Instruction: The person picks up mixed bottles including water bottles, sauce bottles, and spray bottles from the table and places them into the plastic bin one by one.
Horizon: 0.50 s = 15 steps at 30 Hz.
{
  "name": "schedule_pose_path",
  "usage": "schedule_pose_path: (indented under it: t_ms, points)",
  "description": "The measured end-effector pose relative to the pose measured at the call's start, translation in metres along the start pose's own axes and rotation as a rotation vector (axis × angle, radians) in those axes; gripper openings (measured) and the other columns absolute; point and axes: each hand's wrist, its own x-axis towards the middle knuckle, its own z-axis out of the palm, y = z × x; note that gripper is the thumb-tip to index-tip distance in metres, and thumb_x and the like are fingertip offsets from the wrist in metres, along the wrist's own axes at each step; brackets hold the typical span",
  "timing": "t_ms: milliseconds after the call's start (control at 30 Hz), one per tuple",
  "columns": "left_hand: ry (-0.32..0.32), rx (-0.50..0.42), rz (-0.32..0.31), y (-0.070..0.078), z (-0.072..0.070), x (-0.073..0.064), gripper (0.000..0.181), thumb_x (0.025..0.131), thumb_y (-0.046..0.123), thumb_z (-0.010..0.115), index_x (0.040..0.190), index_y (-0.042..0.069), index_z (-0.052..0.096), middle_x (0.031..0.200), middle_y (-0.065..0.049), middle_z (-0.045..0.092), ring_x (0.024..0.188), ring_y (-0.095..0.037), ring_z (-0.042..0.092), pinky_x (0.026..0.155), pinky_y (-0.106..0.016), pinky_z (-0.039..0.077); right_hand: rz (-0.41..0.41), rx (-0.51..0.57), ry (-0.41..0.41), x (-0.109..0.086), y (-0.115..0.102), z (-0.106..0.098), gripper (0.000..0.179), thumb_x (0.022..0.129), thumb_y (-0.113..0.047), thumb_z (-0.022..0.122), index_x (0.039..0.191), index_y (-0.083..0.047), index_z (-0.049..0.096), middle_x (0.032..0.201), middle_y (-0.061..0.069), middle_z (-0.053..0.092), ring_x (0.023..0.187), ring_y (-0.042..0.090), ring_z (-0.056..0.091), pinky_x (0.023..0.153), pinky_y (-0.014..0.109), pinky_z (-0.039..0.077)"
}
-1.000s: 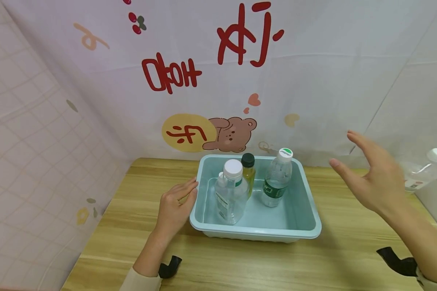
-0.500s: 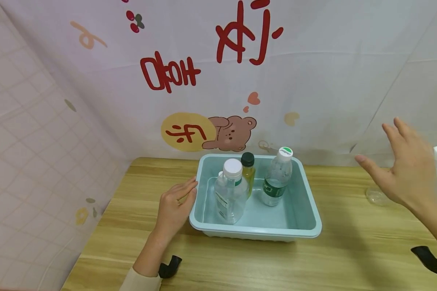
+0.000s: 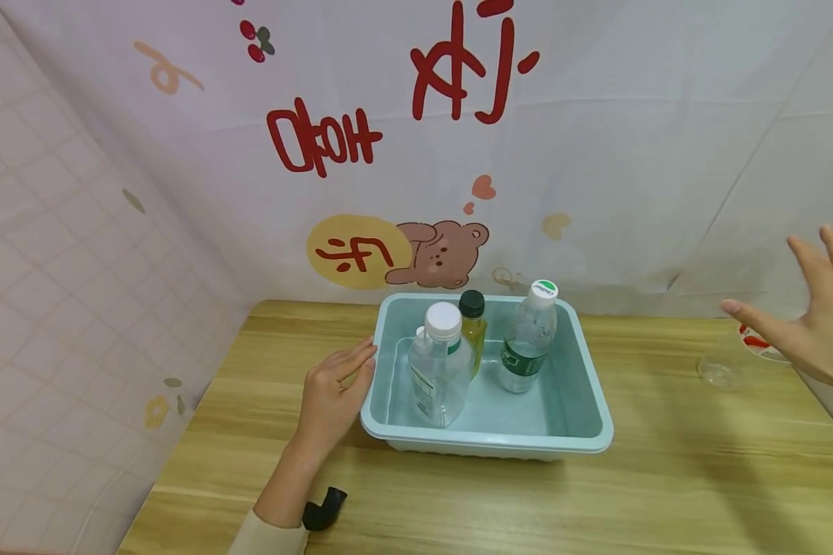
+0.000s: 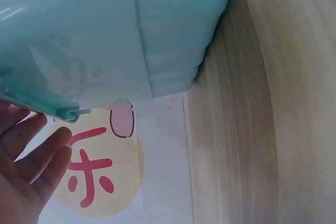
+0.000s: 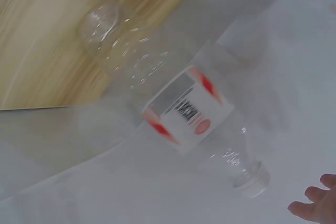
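A light-blue plastic basin [image 3: 489,441] stands on the wooden table with several bottles inside. My left hand [image 3: 335,393] rests on its left rim; in the left wrist view the fingers [image 4: 50,150] lie fairly straight against the rim's outer edge. At the far right, my right hand [image 3: 822,316] is spread in the air, fingers and thumb apart, holding nothing. Beside and partly behind it stands a clear bottle [image 3: 729,368] with a red-and-white label. The right wrist view shows this bottle [image 5: 189,111] whole, white-capped and blurred, apart from the fingertips at the corner.
Inside the basin are a large clear bottle [image 3: 439,378] with a white cap, a yellowish bottle [image 3: 473,335] with a dark cap, and a green-labelled water bottle [image 3: 526,347]. Behind the table hangs a printed white cloth [image 3: 597,154]. A black strap piece [image 3: 325,510] shows by the left wrist.
My right hand has moved right, away from the basin and up to the clear bottle, staying spread. The left hand and the basin have stayed in place.
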Motion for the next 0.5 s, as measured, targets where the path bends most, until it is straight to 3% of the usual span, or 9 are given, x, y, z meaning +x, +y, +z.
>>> schedule_pose_path:
  t_ms: [100,200,333,500]
  points:
    - [-0.001,0.001,-0.001,0.000,0.000,0.000,0.024,0.091,-0.001,0.075,0.115,-0.001,0.080,0.124,-0.011,0.074,0.109,-0.029,0.074,0.098,-0.022,0.053,0.081,0.050,-0.041,-0.002,0.011,-0.001,0.122,0.084,-0.082,0.064,0.154,0.013,0.035,0.163,0.040,0.021,0.152,0.060,0.013,0.119,0.077,0.004]
    - [-0.001,0.002,-0.006,0.000,0.000,0.000,0.024,0.091,-0.001,0.075,0.115,0.000,0.080,0.125,-0.010,0.074,0.109,-0.028,0.074,0.096,-0.032,0.057,0.148,0.070,-0.069,-0.003,0.020,-0.001,0.114,0.088,-0.068,0.072,0.157,0.013,0.029,0.166,0.038,0.015,0.154,0.057,0.007,0.120,0.076,0.000]
    - [0.001,0.000,-0.009,0.000,0.000,0.000,0.025,0.091,-0.001,0.075,0.115,0.000,0.080,0.125,-0.010,0.074,0.109,-0.029,0.074,0.093,-0.044,0.059,0.222,0.013,-0.111,0.000,0.028,-0.002,0.113,0.091,-0.066,0.069,0.159,0.012,0.024,0.168,0.037,0.009,0.155,0.056,0.004,0.119,0.076,-0.001]
    - [0.000,-0.004,-0.005,0.000,-0.001,-0.002,0.024,0.091,-0.001,0.075,0.115,-0.001,0.080,0.124,-0.012,0.074,0.109,-0.031,0.074,0.091,-0.050,0.060,0.313,0.002,-0.132,-0.001,0.041,-0.001,0.106,0.094,-0.058,0.069,0.159,0.012,0.023,0.167,0.037,0.012,0.155,0.055,0.007,0.121,0.074,0.003]
